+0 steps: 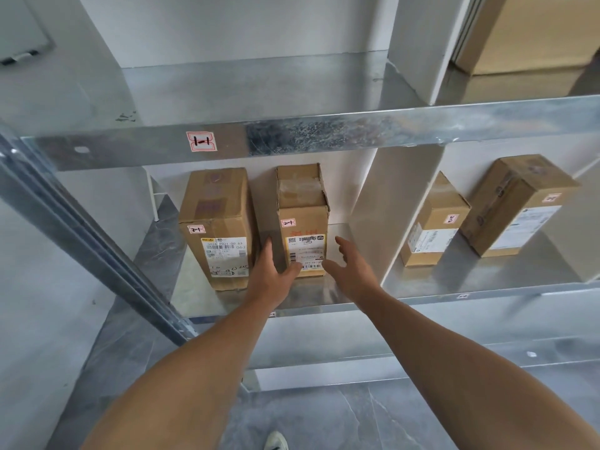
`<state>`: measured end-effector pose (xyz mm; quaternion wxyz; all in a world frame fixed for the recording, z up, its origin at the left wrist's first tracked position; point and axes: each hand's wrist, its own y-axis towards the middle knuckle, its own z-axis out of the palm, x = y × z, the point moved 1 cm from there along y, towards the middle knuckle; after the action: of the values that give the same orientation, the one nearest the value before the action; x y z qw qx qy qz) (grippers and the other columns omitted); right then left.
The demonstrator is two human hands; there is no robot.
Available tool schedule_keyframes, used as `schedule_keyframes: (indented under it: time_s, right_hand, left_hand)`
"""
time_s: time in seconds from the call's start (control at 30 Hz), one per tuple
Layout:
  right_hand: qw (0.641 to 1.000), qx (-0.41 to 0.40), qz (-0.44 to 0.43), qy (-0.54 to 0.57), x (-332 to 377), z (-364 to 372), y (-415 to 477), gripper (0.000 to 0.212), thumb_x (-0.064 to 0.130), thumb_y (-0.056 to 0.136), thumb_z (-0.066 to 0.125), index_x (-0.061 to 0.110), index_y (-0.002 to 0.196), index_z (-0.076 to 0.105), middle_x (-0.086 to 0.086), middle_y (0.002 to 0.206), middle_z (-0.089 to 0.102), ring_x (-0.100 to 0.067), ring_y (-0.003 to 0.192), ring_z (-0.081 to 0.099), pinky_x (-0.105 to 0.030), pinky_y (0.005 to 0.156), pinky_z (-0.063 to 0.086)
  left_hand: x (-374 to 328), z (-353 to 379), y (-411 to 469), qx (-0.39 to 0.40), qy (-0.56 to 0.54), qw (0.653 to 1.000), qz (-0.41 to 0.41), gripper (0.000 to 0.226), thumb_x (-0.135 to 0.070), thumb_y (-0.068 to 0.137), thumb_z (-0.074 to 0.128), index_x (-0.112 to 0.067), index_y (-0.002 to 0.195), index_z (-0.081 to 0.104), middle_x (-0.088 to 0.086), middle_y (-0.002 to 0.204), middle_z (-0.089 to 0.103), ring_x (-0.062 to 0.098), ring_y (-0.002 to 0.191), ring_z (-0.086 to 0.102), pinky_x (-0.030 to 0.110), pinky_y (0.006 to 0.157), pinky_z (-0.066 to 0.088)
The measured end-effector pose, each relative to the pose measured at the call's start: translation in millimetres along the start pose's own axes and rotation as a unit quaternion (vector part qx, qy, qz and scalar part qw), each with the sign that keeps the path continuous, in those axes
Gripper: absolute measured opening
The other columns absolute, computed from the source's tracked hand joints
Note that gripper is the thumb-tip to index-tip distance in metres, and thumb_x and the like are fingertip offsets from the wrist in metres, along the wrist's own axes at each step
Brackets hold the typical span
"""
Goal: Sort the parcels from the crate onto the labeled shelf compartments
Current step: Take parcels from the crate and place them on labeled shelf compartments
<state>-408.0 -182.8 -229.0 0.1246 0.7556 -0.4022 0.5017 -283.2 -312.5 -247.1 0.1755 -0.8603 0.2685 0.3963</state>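
Two cardboard parcels tagged 2-1 stand in the left compartment of the middle metal shelf (311,300). The left parcel (217,222) stands alone. The middle parcel (303,216) carries a yellow-edged shipping label. My left hand (271,271) lies against its lower left side, fingers straight, thumb across the front. My right hand (350,267) hovers just right of the parcel with fingers spread, not touching it. Two more parcels, a small one (435,225) and a long one (516,206), stand in the right compartment. The crate is out of view.
The upper shelf beam carries a label 1-1 (201,141). A white divider panel (389,203) separates the compartments. A large cardboard box (532,30) sits on the upper shelf at right. A grey upright post (97,241) runs diagonally at left. Grey tiled floor and my shoe (276,441) lie below.
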Motion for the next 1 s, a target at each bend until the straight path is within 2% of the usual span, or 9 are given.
schedule_keyframes:
  time_s: [0.13, 0.33, 0.43, 0.57, 0.67, 0.83, 0.9, 1.0]
  right_hand:
    - [0.999, -0.012, -0.012, -0.046, -2, -11, -18, 0.061, 0.034, 0.102, 0.058, 0.025, 0.156, 0.032, -0.004, 0.157, 0.042, -0.029, 0.136, 0.047, -0.033, 0.106, 0.041]
    - [0.995, -0.030, -0.052, -0.084, -11, -16, -46, 0.051, 0.030, 0.103, 0.054, 0.022, 0.151, 0.041, -0.007, 0.150, 0.051, -0.026, 0.128, 0.054, -0.030, 0.102, 0.041]
    - [0.990, -0.028, -0.086, -0.108, -12, -12, -60, 0.045, 0.029, 0.104, 0.052, 0.021, 0.148, 0.046, -0.004, 0.153, 0.049, -0.029, 0.131, 0.053, -0.034, 0.107, 0.042]
    - [0.982, -0.035, -0.133, -0.127, -9, -2, -76, 0.040, 0.028, 0.104, 0.052, 0.020, 0.143, 0.052, -0.001, 0.149, 0.052, -0.028, 0.130, 0.054, -0.034, 0.107, 0.043]
    - [0.973, -0.024, -0.177, -0.145, -6, 12, -83, 0.036, 0.028, 0.103, 0.053, 0.017, 0.137, 0.059, -0.003, 0.146, 0.056, -0.028, 0.130, 0.054, -0.035, 0.108, 0.043]
    - [0.952, 0.004, -0.253, -0.171, 13, 51, -100, 0.035, 0.031, 0.102, 0.049, 0.017, 0.132, 0.061, -0.003, 0.141, 0.058, -0.027, 0.131, 0.050, -0.040, 0.109, 0.042]
    - [0.941, 0.023, -0.281, -0.187, 25, 70, -110, 0.045, 0.042, 0.100, 0.042, 0.023, 0.139, 0.055, 0.002, 0.147, 0.051, -0.025, 0.138, 0.043, -0.045, 0.113, 0.041]
    - [0.917, 0.051, -0.320, -0.232, 41, 105, -129, 0.052, 0.051, 0.103, 0.036, 0.036, 0.153, 0.033, 0.009, 0.166, 0.023, -0.022, 0.156, 0.010, -0.048, 0.124, 0.017]
  left_hand:
    - [4, 0, -16, -0.012, -0.007, 1.000, 0.016, 0.087, -0.046, 0.092, 0.068, -0.022, 0.159, 0.019, 0.003, 0.164, 0.028, 0.029, 0.151, 0.027, 0.053, 0.120, 0.029]
    - [6, -1, -51, -0.074, 0.008, 0.993, 0.087, 0.075, -0.044, 0.094, 0.065, -0.022, 0.156, 0.028, -0.001, 0.161, 0.036, 0.025, 0.147, 0.035, 0.046, 0.116, 0.034]
    - [5, -4, -70, -0.091, 0.032, 0.987, 0.124, 0.067, -0.041, 0.098, 0.059, -0.025, 0.156, 0.029, -0.003, 0.162, 0.032, 0.023, 0.149, 0.030, 0.043, 0.118, 0.029]
    - [13, -18, -89, -0.118, 0.069, 0.978, 0.156, 0.062, -0.044, 0.098, 0.050, -0.025, 0.154, 0.033, -0.004, 0.162, 0.032, 0.020, 0.151, 0.027, 0.044, 0.120, 0.030]
    - [22, -33, -101, -0.149, 0.095, 0.970, 0.164, 0.060, -0.046, 0.099, 0.046, -0.024, 0.154, 0.035, -0.004, 0.162, 0.032, 0.020, 0.152, 0.024, 0.042, 0.121, 0.023]
    - [44, -70, -125, -0.204, 0.139, 0.957, 0.154, 0.060, -0.048, 0.099, 0.035, -0.024, 0.154, 0.037, -0.002, 0.162, 0.034, 0.022, 0.152, 0.025, 0.056, 0.123, 0.020]
    - [53, -90, -140, -0.215, 0.158, 0.954, 0.138, 0.064, -0.053, 0.098, 0.027, -0.025, 0.155, 0.033, -0.002, 0.164, 0.029, 0.021, 0.154, 0.018, 0.055, 0.124, 0.014]
    - [77, -124, -168, -0.222, 0.195, 0.949, 0.108, 0.065, -0.055, 0.099, 0.020, -0.028, 0.159, 0.022, -0.006, 0.168, 0.014, 0.017, 0.156, 0.003, 0.049, 0.126, 0.000]
